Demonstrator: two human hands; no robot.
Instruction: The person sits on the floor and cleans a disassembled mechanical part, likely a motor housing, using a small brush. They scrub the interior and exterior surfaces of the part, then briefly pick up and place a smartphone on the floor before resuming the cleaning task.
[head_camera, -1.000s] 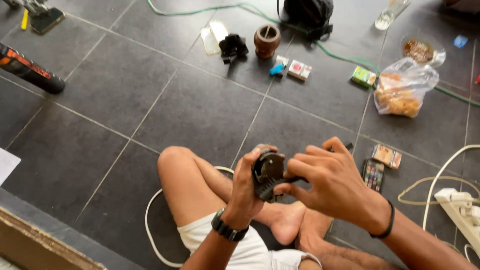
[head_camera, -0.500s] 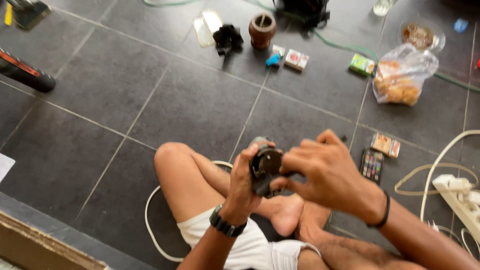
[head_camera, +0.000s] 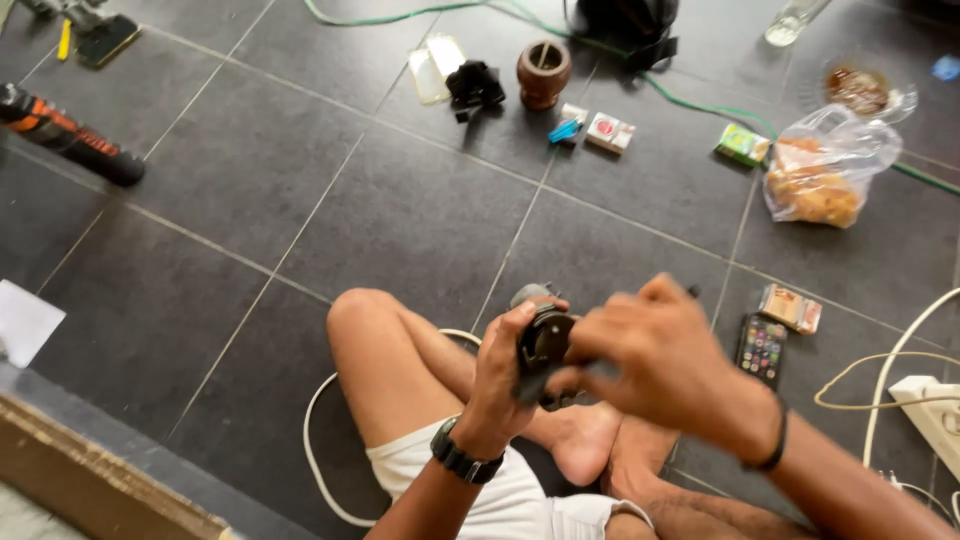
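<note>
I sit cross-legged on a dark tiled floor and hold a small round black part above my legs. My left hand, with a black watch on the wrist, grips the part from the left and below. My right hand, a dark band on its wrist, covers the part's right side with its fingers pressed against it. Most of the part is hidden between my two hands. A white cable loops on the floor beside my left knee.
A phone and a small packet lie right of my hands, a white power strip farther right. Ahead lie a clear bag of food, small boxes, a brown pot, a green cable. An orange-black tool lies left.
The view has tilted down a little, so the floor items sit higher in frame. My right hand has shifted over the black part, turning against it; my left hand keeps its grip.
</note>
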